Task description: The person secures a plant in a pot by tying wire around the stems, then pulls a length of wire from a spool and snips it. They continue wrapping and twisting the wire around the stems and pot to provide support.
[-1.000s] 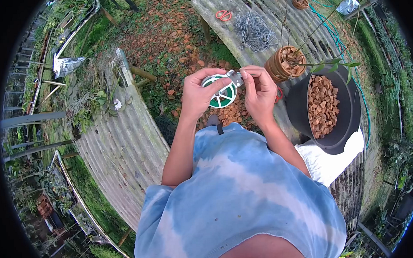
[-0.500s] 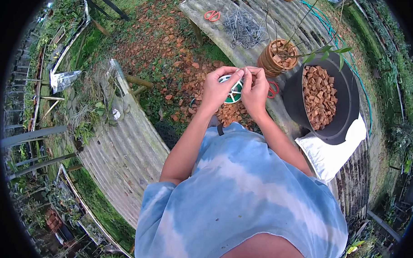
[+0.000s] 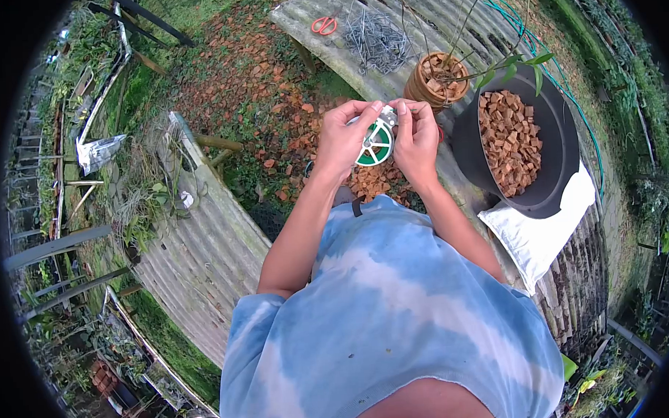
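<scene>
At the far left a crumpled silver bag lies among the weeds, and just right of it a tangle of dry roots and leaves sits at the upper end of a long corrugated sheet. Beyond that, broken red-brown chips cover the ground.

In the middle, the left hand is closed around the left side of a green and white spool, thumb and fingers wrapped on its rim. The spool is held in the air in front of the chest, above a small heap of chips, between both hands. The right hand touches the spool's right edge, its fingertips pinched together at the small metal piece on top; they seem to grip a thin strand there, though it is too fine to make out.

Behind the hands, on a corrugated bench, orange-handled scissors lie next to a pile of grey wire pieces. Right of that stands a brown pot filled with chips, with thin green stems rising from it. Next to it a black tub holds more chips and rests on a white sack. A teal hose runs along the far right.
</scene>
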Demonstrator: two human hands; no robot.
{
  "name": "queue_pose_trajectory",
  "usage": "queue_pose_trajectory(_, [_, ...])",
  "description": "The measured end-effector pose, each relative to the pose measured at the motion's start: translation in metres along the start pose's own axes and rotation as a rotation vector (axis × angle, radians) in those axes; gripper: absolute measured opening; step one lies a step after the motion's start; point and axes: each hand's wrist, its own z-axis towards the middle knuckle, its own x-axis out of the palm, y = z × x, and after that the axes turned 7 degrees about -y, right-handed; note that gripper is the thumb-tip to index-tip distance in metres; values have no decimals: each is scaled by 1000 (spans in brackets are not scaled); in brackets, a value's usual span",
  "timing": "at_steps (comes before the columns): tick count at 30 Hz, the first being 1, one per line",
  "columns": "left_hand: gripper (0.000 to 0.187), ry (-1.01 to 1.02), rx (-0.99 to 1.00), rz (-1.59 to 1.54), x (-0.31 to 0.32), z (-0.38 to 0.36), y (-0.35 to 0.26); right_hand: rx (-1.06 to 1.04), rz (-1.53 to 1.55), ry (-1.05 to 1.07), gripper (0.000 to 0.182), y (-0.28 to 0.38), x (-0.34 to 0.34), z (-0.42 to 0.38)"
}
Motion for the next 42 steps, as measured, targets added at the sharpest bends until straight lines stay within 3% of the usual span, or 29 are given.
queue_pose_trajectory(13, [20, -72, 25, -49, -8, 6, 19, -6, -140, 50, 18, -3, 5, 4])
queue_pose_trajectory(19, [22, -147, -70, -61, -9, 4, 39, 0, -529, 85, 22, 6, -1, 3])
queue_pose_trajectory(22, [25, -180, -16, 31, -4, 2, 49, -31, -593, 21, 18, 8, 3, -7])
queue_pose_trajectory(25, [24, -125, -67, 37, -4, 0, 47, -154, -547, -31, 16, -4, 2, -7])
queue_pose_trajectory(34, [22, -76, -185, 14, -13, -9, 41, -204, -560, 84, 16, -3, -7, -5])
queue_pose_trajectory(42, [21, -147, -102, -56, -11, -11, 64, -236, -554, 109, 15, -2, -8, -11])
